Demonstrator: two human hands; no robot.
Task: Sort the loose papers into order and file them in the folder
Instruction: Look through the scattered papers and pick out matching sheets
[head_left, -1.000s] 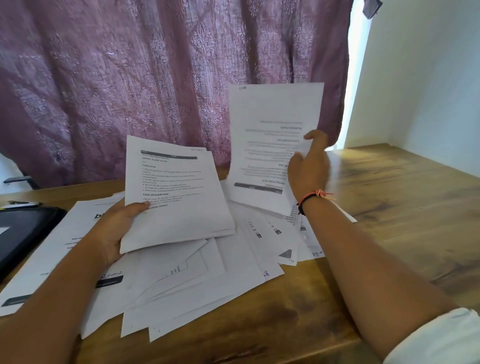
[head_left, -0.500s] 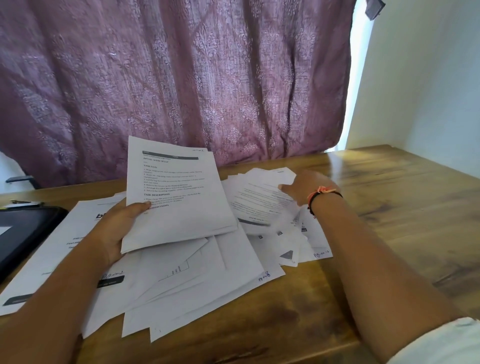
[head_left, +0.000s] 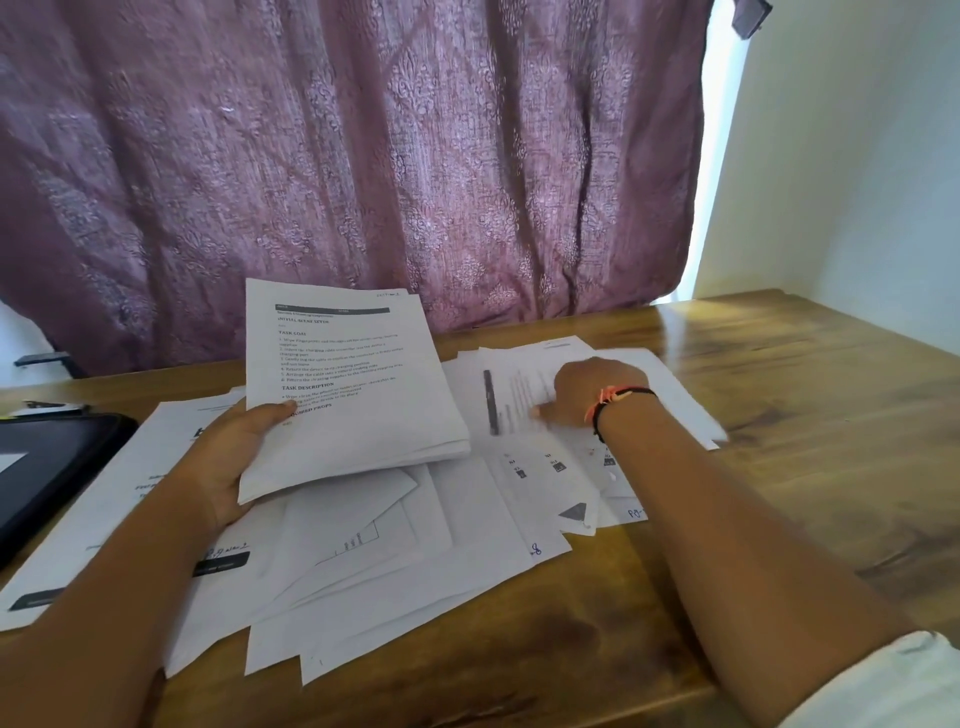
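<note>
A stack of papers (head_left: 358, 405) is lifted off the worktop (head_left: 810, 426), tilted up with its printed top page facing the person. The left hand (head_left: 228, 462) grips its lower left corner, thumb on top and fingers beneath. Under the stack and out towards five o'clock, loose papers (head_left: 405, 571) lie fanned and overlapping. At three o'clock from the stack, the right hand (head_left: 587, 395) rests on a blurred printed sheet (head_left: 514, 400) atop that spread. Its fingers are hidden, so I cannot tell whether they pinch the sheet or only press it. A bracelet (head_left: 618, 402) circles that wrist. A black folder (head_left: 52, 467) lies at nine o'clock, at the worktop's left edge. A purple curtain (head_left: 363, 156) hangs at twelve o'clock.
</note>
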